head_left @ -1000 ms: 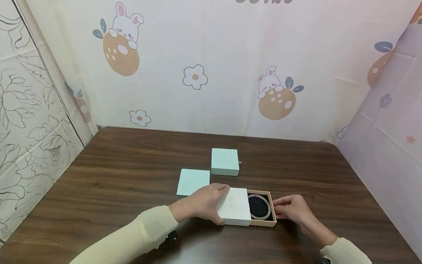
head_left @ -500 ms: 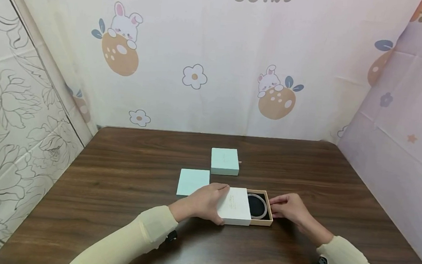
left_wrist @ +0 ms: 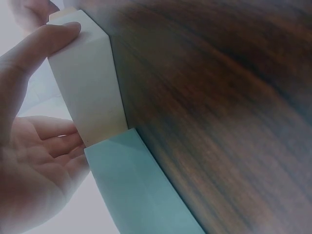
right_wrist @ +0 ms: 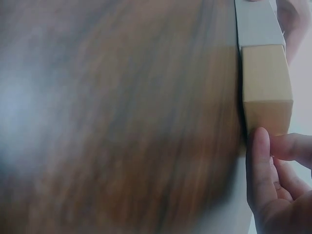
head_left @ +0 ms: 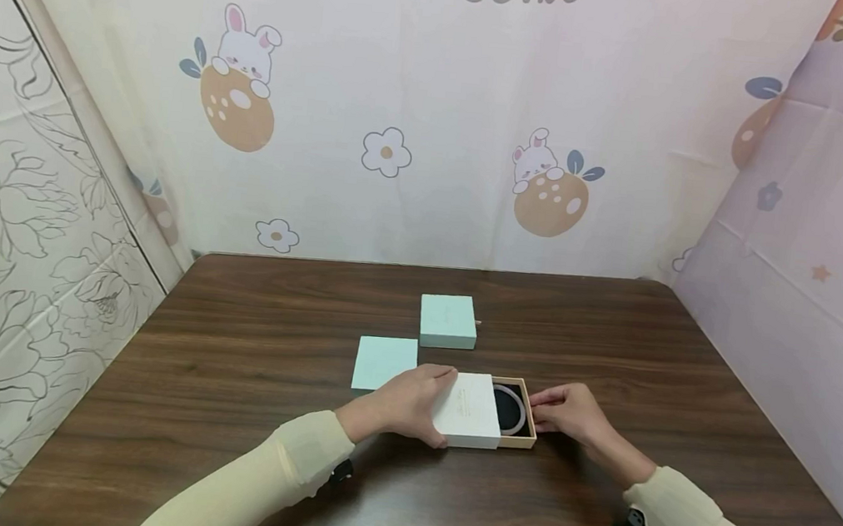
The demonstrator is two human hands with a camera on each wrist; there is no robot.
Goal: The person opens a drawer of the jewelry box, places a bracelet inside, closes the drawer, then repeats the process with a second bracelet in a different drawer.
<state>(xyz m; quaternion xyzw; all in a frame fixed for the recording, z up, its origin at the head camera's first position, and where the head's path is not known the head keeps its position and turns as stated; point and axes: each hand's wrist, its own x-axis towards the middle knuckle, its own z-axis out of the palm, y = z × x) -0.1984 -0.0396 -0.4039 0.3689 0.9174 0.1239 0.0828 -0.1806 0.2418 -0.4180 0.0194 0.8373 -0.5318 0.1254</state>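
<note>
In the head view a white box sleeve (head_left: 466, 409) lies flat on the table, with a tan drawer (head_left: 529, 442) partly out of its right side. A pale bangle (head_left: 524, 407) sits on the drawer's black lining, its left part hidden under the sleeve. My left hand (head_left: 409, 402) grips the sleeve's left end, thumb on the near side and fingers on the far side. At the drawer's outer end, my right hand (head_left: 576, 412) touches the tan end wall (right_wrist: 268, 117) with its fingertips. The left wrist view shows the thumb pressed on the sleeve's side (left_wrist: 87, 83).
A mint-green box (head_left: 386, 363) lies just behind my left hand, near the sleeve's left end. Farther back stands another mint-green box (head_left: 448, 320) with a small tab on its right side. The dark wooden table (head_left: 274, 317) ends at a printed curtain (head_left: 442, 198).
The drawer has slid left into the sleeve, covering more of the bangle. My right hand has moved left along with it, while my left hand holds the sleeve in place.
</note>
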